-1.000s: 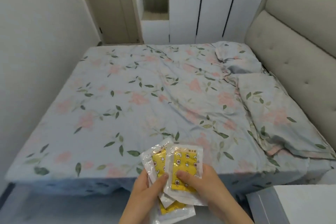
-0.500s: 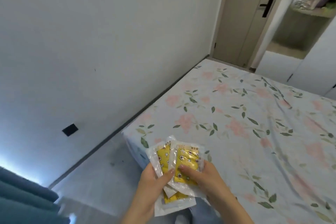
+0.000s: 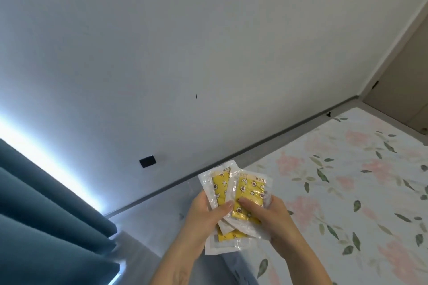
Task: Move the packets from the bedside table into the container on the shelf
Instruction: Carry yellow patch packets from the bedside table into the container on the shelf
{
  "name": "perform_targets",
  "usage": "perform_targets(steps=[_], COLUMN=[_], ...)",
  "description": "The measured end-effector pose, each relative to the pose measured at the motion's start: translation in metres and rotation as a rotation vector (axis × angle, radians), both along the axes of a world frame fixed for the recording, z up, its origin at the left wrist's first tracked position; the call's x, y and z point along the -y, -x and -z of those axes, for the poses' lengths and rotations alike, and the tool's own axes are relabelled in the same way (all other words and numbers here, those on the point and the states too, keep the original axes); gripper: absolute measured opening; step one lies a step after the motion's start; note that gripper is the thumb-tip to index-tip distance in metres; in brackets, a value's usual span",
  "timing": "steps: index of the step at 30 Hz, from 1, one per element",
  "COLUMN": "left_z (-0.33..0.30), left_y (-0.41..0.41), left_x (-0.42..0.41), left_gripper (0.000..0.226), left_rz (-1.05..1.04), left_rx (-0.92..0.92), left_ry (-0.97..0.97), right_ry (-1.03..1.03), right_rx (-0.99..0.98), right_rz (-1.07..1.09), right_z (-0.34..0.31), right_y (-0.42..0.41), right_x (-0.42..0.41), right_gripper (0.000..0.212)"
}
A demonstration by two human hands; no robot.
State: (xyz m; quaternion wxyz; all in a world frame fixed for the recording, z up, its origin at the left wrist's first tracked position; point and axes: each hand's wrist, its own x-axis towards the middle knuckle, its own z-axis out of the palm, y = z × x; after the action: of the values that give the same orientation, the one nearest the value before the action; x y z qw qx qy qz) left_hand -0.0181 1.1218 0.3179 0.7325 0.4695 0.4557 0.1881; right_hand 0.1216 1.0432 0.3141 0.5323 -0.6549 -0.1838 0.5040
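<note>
Both of my hands hold a small fan of clear plastic packets [image 3: 251, 188] with yellow star-printed inserts, low in the middle of the view. My left hand [image 3: 203, 217] grips the stack from the left, thumb pressed across the front. My right hand [image 3: 271, 220] grips it from the right, thumb on the front packet. One packet [image 3: 225, 242] hangs below the others. The bedside table, the shelf and the container are out of view.
A bed with a floral cover [image 3: 347, 180] fills the lower right. A plain white wall [image 3: 185, 53] with a dark socket plate [image 3: 147, 161] is ahead. Teal curtains [image 3: 41, 215] hang at the lower left. A door [image 3: 407, 90] is at the far right. Grey floor [image 3: 148, 220] runs between wall and bed.
The view has swung left, from the bed and headboard towards the wall and curtains. Both hands keep the same hold on the packets.
</note>
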Motion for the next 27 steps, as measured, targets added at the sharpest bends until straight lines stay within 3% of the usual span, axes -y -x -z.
perform_targets(steps=[6,13,19,27], left_z=[0.02,0.0,-0.017,-0.009], left_y=[-0.004,-0.032,-0.067,-0.152], left_x=[-0.14,-0.308,-0.386,-0.432], left_gripper=[0.032,0.028,0.031,0.031], left_rz=[-0.015,0.147,0.319,0.474], left_rx=[-0.026,0.013,0.041,0.052], left_ry=[-0.004,-0.079,-0.095,-0.081], right_ry=[-0.002,-0.057,-0.072,-0.043], right_rx=[-0.009,0.0,-0.013,-0.008], right_rz=[0.001,0.163,0.326,0.5], right_z=[0.015,-0.006,-0.017,-0.009], right_y=[-0.001,-0.016,-0.036,-0.103], right_x=[-0.141,-0.29,-0.349,-0.382], right_gripper=[0.022,0.019,0.02,0.018])
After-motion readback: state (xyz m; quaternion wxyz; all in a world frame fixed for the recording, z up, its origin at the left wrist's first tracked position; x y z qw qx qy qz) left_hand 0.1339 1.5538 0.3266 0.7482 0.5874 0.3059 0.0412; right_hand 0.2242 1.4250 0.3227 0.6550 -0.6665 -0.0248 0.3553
